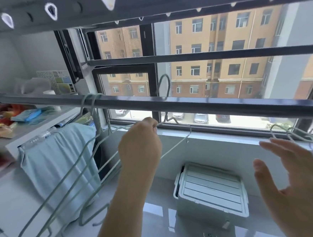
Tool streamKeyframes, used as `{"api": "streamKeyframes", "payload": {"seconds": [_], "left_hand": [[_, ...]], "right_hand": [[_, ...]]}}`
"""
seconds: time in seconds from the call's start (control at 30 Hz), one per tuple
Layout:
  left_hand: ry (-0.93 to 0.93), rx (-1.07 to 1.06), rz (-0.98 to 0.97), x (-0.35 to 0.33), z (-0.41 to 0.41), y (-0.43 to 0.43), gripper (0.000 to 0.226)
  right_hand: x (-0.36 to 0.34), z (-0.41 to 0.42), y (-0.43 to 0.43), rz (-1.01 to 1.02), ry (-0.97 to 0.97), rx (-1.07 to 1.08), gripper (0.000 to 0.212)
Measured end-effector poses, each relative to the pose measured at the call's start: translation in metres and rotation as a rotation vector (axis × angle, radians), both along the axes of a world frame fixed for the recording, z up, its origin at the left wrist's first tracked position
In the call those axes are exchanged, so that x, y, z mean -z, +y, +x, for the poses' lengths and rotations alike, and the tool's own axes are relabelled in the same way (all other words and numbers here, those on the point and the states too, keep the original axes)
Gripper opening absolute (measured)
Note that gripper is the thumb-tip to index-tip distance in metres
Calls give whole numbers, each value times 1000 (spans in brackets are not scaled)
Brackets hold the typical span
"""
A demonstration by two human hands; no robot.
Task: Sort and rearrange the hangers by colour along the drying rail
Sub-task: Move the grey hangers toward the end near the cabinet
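The rail (225, 104) spans the window. Two pale green hangers (67, 172) hang from its left part. A third hanger (182, 125) sits under the rail's middle with its hook standing above the rail. Whether the hook bears on the rail cannot be told. Its long axis slopes down and to the left beneath the rail. The left hand (140, 143) pinches its wire just beside the neck. The right hand (295, 186), fingers spread and holding nothing, hangs below the rail's right part, nearer the loose hangers (301, 136) there.
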State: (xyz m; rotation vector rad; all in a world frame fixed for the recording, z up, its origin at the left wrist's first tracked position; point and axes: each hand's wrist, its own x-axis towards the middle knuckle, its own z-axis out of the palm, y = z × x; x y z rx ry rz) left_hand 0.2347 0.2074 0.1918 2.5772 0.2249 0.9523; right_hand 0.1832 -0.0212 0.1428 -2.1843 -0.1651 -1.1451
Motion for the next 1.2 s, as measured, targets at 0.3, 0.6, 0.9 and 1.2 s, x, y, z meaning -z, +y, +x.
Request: {"api": "streamKeyframes", "payload": {"seconds": [0.3, 0.6, 0.9, 1.2], "left_hand": [[148, 218, 86, 41, 18, -19, 20], [93, 761, -35, 44, 30, -1, 23], [-26, 911, 5, 47, 46, -10, 22], [-82, 1003, -112, 61, 63, -37, 24]], "right_hand": [[11, 8, -15, -112, 209, 39, 50], [51, 22, -18, -175, 540, -80, 54], [51, 26, -26, -186, 484, -125, 19], [51, 0, -3, 75, 359, -419, 47]]}}
